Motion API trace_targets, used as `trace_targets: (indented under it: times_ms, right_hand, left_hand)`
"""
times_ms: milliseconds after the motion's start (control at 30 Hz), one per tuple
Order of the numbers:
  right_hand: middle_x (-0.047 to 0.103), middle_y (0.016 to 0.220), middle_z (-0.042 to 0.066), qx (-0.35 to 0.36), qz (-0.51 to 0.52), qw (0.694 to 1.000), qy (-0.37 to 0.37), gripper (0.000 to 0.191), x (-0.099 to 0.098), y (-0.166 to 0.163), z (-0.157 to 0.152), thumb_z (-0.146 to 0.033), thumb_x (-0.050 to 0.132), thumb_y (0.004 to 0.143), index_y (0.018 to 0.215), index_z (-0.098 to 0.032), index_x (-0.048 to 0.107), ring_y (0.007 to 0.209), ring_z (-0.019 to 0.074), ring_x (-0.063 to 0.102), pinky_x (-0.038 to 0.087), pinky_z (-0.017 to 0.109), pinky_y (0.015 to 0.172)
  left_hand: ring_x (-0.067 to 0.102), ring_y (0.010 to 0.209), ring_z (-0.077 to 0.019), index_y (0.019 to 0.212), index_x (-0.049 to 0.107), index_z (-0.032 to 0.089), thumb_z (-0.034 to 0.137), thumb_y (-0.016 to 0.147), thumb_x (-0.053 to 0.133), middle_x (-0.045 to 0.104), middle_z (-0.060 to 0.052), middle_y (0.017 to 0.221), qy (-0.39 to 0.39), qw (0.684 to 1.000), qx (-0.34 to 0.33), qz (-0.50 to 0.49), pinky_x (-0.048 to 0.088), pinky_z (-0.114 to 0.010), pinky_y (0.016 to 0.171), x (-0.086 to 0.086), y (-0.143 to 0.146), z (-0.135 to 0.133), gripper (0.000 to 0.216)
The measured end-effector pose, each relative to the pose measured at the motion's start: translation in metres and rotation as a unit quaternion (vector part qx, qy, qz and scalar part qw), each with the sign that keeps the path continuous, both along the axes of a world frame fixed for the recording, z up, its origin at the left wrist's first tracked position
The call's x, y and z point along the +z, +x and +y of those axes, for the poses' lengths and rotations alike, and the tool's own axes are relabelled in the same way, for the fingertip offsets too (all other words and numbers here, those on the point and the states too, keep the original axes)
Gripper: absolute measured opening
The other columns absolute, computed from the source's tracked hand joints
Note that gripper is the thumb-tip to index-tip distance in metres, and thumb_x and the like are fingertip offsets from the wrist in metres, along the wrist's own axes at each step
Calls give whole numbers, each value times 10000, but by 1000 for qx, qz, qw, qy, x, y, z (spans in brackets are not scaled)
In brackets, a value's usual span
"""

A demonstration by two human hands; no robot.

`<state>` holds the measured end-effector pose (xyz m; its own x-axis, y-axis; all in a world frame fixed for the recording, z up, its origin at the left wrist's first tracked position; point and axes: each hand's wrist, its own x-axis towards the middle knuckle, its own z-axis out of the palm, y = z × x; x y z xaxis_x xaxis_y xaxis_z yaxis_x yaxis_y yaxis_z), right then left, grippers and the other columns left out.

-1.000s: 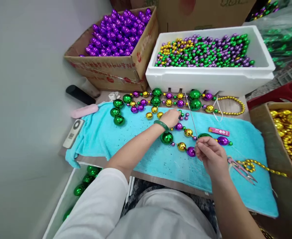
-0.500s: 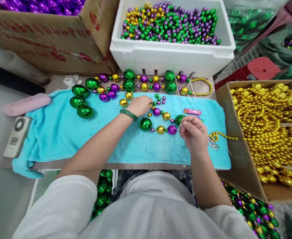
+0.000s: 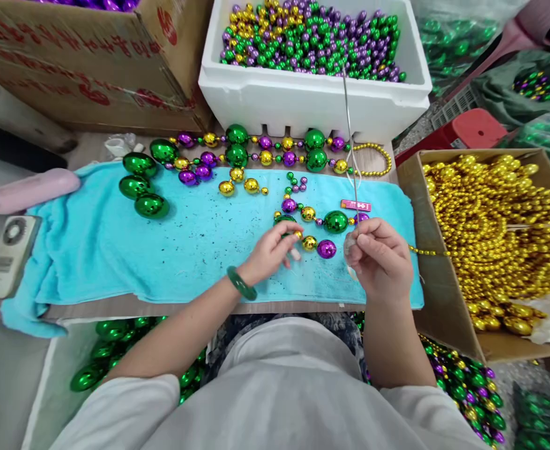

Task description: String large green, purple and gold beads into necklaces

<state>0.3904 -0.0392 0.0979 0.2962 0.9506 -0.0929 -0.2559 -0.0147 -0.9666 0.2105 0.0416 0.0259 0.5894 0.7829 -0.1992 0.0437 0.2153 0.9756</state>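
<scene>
My right hand [image 3: 382, 259] pinches a long thin needle [image 3: 349, 112], which points up and away over the towel. My left hand [image 3: 272, 253] has thumb and forefinger closed on a small gold bead [image 3: 298, 235]. Beneath and beside those fingers runs a strand with a gold bead [image 3: 309, 243] and a purple bead [image 3: 326, 249]; its big green bead is partly hidden. A second row holds a green bead [image 3: 335, 221]. Small green and purple beads [image 3: 296, 183] lie above it. Loose gold beads [image 3: 251, 185] rest to the left.
A white foam box [image 3: 312, 94] of small beads stands behind the blue towel [image 3: 200, 250]. Finished-looking strands [image 3: 265, 157] lie along its front. Cardboard boxes [image 3: 444, 250] flank both sides. A pink lighter-like piece [image 3: 355, 205] and a white fan-like device [image 3: 10, 256] lie about.
My left hand has moved from the small beads toward my body, down to the lower strand, with a small gold bead. My right hand has shifted slightly right, and the needle has tilted.
</scene>
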Motion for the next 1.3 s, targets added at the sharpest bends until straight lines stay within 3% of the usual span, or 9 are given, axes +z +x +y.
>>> trace_targets:
  times_ms: [167,267,467,533,633,733,800,967,1300]
  right_hand:
    - [413,490,-37,40,-8,999,24,238,24,-6,-7,-426,699,766,748,-233,561,419,106,378,270,223,362]
    - [375,477,-39,55,-7,996,63,194,34,-4,-17,-404,682,796,761,-241,582,426,112,375,284,230,372]
    - [394,472,-28,50,23,991,124,114,36,5,-24,-334,681,795,765,-233,637,424,105,374,311,239,387]
    - [435,477,-23,66,25,993,94,116,26,0,-19,-324,697,779,766,-219,649,435,109,399,310,233,391]
    - [487,484,-21,104,15,994,4,139,-1,-15,-8,-319,697,772,772,-189,650,416,92,389,259,211,375]
    - [470,471,-39,119,-28,990,-66,163,-33,-35,3,-327,683,762,788,-168,656,403,74,355,233,204,380]
    - [450,468,-47,105,-70,989,-82,175,-47,-45,9,-332,677,742,781,-161,663,418,75,357,249,211,399]
    - [488,521,-31,67,-126,986,-84,185,-55,-54,15,-340,657,710,752,-160,667,473,86,399,297,227,450]
    - [491,538,-23,56,-159,980,-105,219,-57,-50,17,-367,635,696,757,-159,662,481,93,391,299,235,462]
  left_hand:
    - [688,937,-212,1058,511,197,334,945,409,472,-159,1442,142,988,-7,54,570,-341,688,-18,2,-13,205]
    - [538,1264,-276,1044,523,192,318,961,386,499,-161,1432,264,954,-27,141,468,-436,982,-14,-7,3,203]
    - [491,1303,-252,1016,565,203,294,938,431,546,-122,1386,313,928,66,189,383,-424,1070,-15,-41,34,180]
    - [520,1255,-251,981,604,199,283,897,510,559,-112,1355,274,940,133,151,431,-402,1021,-19,-52,43,152]
    - [637,965,-183,962,642,184,284,854,591,628,-94,1170,93,963,254,6,524,-290,775,-19,-64,49,156]
    - [624,737,-109,957,658,158,259,835,643,654,-49,901,-114,934,289,-174,512,-225,667,-9,-71,48,159]
    - [617,701,-95,950,667,142,217,830,658,656,-40,837,-181,910,282,-245,516,-218,667,0,-74,46,142]
    - [628,696,-96,983,678,140,165,866,611,679,-49,847,-212,884,287,-302,526,-218,659,8,-77,46,137]
    - [627,712,-86,1019,707,159,170,822,670,679,-43,872,-167,894,281,-307,526,-203,668,10,-78,46,200]
